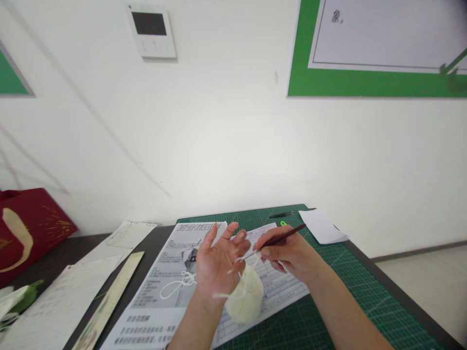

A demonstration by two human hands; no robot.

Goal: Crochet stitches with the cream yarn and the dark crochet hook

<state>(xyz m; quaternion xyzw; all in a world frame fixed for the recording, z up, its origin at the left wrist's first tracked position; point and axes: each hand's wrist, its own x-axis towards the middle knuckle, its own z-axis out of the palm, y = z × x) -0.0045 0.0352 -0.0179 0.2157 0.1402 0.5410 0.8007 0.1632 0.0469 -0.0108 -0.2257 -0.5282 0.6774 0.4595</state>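
My right hand [284, 250] is closed on a crochet hook [282, 236] with a dark handle, held like a pen. A pale strand of yarn [257, 261] hangs by its fingertips. Beside it, my left hand [222, 260] is turned palm up, thumb and index finger apart and the other fingers loosely curled. Yarn runs near its little finger and past the wrist; whether it loops round a finger is blurred. Below and between the hands sits a cream yarn ball [245, 299], resting on a printed sheet [284, 287].
A larger printed page [146, 311] with a picture lies left of the hands. Under the papers is a green cutting mat [350, 291]. White paper [323, 226] and a thin dark tool [280, 215] lie at the back. A ruler-like strip [109, 301], sheets and a red bag [32, 228] are left.
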